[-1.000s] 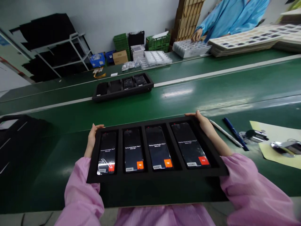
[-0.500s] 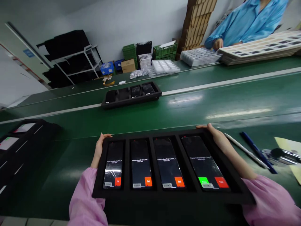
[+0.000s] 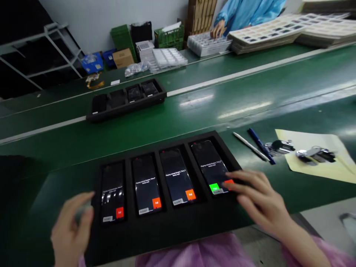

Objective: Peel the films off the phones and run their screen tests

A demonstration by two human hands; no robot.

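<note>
A black foam tray lies on the green bench, with several smartphones side by side in its slots. Their dark screens show white text and a red or orange Fail button. The rightmost phone also has a green button beside the red one. My right hand hovers over that phone's lower right corner, fingers stretched out and partly covering the red button. Beside the tray's left edge is my left hand, thumb and fingers apart, holding nothing; the leftmost phone is nearest to it.
Right of the tray lie a white pen, a blue pen and metal clamp-like pieces on yellow paper. Across the bench sits another black tray. A co-worker in blue handles clear plastic trays.
Both hands have let go of the tray, which now rests lower and further left in view. My right hand has come over the rightmost phone; my left has drawn off the left edge.
</note>
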